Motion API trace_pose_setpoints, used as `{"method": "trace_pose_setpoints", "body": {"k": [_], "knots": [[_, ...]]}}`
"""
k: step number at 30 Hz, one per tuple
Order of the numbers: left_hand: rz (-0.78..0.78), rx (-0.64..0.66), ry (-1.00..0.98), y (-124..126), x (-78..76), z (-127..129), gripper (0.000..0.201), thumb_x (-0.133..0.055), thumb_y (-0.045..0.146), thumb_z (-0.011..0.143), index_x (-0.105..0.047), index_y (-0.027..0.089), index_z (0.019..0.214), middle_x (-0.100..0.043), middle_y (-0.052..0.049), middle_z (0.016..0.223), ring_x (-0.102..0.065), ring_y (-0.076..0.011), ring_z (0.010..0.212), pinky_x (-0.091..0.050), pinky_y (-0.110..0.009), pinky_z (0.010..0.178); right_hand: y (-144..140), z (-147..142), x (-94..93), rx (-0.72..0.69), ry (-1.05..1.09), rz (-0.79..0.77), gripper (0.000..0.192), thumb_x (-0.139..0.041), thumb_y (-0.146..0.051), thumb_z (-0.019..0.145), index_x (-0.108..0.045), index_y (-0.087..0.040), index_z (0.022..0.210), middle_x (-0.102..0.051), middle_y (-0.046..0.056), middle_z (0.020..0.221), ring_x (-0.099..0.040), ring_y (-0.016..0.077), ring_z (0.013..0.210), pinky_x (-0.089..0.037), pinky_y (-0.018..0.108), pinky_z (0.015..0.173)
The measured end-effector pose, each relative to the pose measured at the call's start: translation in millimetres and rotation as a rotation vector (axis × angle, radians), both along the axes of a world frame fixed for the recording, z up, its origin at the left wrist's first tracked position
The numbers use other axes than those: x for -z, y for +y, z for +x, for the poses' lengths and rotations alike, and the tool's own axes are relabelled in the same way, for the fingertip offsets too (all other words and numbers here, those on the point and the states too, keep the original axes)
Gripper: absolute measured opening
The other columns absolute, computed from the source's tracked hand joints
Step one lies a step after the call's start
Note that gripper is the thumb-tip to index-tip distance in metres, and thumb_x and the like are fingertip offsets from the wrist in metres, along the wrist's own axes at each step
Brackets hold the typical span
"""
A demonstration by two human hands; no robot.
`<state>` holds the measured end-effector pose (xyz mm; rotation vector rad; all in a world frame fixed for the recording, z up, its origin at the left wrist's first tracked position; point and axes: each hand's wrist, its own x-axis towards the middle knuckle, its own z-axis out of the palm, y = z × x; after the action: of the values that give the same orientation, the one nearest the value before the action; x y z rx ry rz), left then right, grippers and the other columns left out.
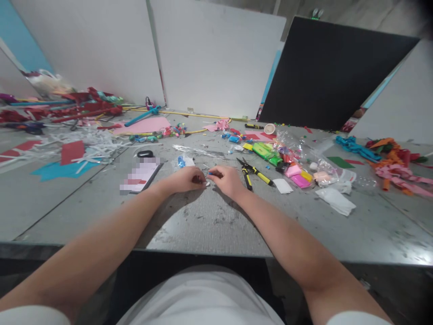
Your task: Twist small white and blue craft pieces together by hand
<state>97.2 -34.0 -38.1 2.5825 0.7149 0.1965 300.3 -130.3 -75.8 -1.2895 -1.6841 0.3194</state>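
Left hand [187, 179]: fingers curled narrow, tips at a small white piece [207, 183]; whether gripped, cannot tell. Right hand [227, 179]: fingertips pinched on a small blue piece [210, 173], between the hands, above the table. Beside right hand: pliers [263, 176], black and yellow, handles parted. Beyond hands: thin wires [199, 151], bundled. Left: phone [140, 176], screen pixelated, unreadable; black case [145, 154] just behind. Right: green packet [265, 152], pink packet [300, 181], white paper [282, 186]. Far left: white paper strips [93, 140]. Surface: grey table [199, 230], scuffed. Room: white panel [216, 58], black panel [334, 72], both standing behind.
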Motion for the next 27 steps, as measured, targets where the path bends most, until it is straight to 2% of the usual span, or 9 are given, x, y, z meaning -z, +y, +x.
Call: {"method": "trace_pose_setpoints", "body": {"k": [4,9,14,17,21,24,27], "knots": [[-0.074,-0.053,-0.042,-1,0.0,-1,0.026,-0.074,0.041,0.103,-0.073,0.016,0.103,-0.074,-0.004,0.101,-0.071,-0.0178,0.089,-0.063,-0.037,0.085,1,4,0.9,0.049,0.030,0.032,0.027,-0.070,-0.043,0.107,-0.074,-0.016,0.108,-0.077,0.004,0.103,-0.075,0.0192,0.096,-0.063,0.042,0.095],[-0.151,-0.127,-0.125,-1,-3.0,-2,0.025,-0.075,0.040,0.102,-0.074,0.015,0.102,-0.076,-0.004,0.099,-0.073,-0.0176,0.089,-0.064,-0.037,0.085,2,6,1.4,0.057,0.063,0.046,0.029,-0.064,-0.043,0.111,-0.073,-0.016,0.113,-0.077,0.004,0.101,-0.075,0.0168,0.087,-0.064,0.038,0.088],[-0.199,-0.217,-0.227,2,-0.7,-1,0.025,-0.074,0.038,0.103,-0.073,0.014,0.110,-0.075,-0.005,0.103,-0.073,-0.0179,0.090,-0.065,-0.037,0.084,-3,3,-3.4,0.027,0.045,0.080,0.027,-0.068,-0.042,0.108,-0.075,-0.017,0.111,-0.078,0.005,0.105,-0.076,0.0196,0.097,-0.062,0.042,0.096],[-0.211,-0.248,-0.260,3,-0.2,-1,0.027,-0.072,0.039,0.104,-0.073,0.014,0.115,-0.075,-0.005,0.104,-0.073,-0.0179,0.089,-0.065,-0.037,0.083,-6,-1,-6.3,0.004,0.021,0.094,0.022,-0.073,-0.040,0.103,-0.076,-0.018,0.105,-0.079,0.005,0.101,-0.075,0.0208,0.095,-0.060,0.042,0.095],[-0.208,-0.260,-0.253,4,-2.1,-2,0.026,-0.073,0.040,0.104,-0.074,0.014,0.112,-0.075,-0.004,0.103,-0.073,-0.0178,0.089,-0.065,-0.036,0.083,-9,-5,-8.2,-0.027,-0.008,0.093,0.017,-0.074,-0.039,0.100,-0.075,-0.023,0.093,-0.078,0.005,0.092,-0.072,0.0215,0.087,-0.058,0.037,0.085],[-0.219,-0.280,-0.245,5,-3.6,-1,0.025,-0.073,0.039,0.104,-0.073,0.014,0.110,-0.075,-0.004,0.101,-0.072,-0.0173,0.088,-0.065,-0.036,0.082,-10,-7,-9.4,-0.045,-0.021,0.096,0.015,-0.074,-0.036,0.098,-0.072,-0.024,0.090,-0.077,0.006,0.095,-0.070,0.0215,0.090,-0.057,0.033,0.079],[-0.242,-0.302,-0.241,4,-4.8,-1,0.026,-0.073,0.039,0.104,-0.073,0.014,0.108,-0.074,-0.004,0.100,-0.071,-0.0169,0.086,-0.064,-0.034,0.079,-11,-9,-11.0,-0.052,-0.032,0.104,0.010,-0.071,-0.031,0.098,-0.072,-0.024,0.091,-0.077,0.006,0.095,-0.069,0.0211,0.090,-0.056,0.033,0.081]]}}
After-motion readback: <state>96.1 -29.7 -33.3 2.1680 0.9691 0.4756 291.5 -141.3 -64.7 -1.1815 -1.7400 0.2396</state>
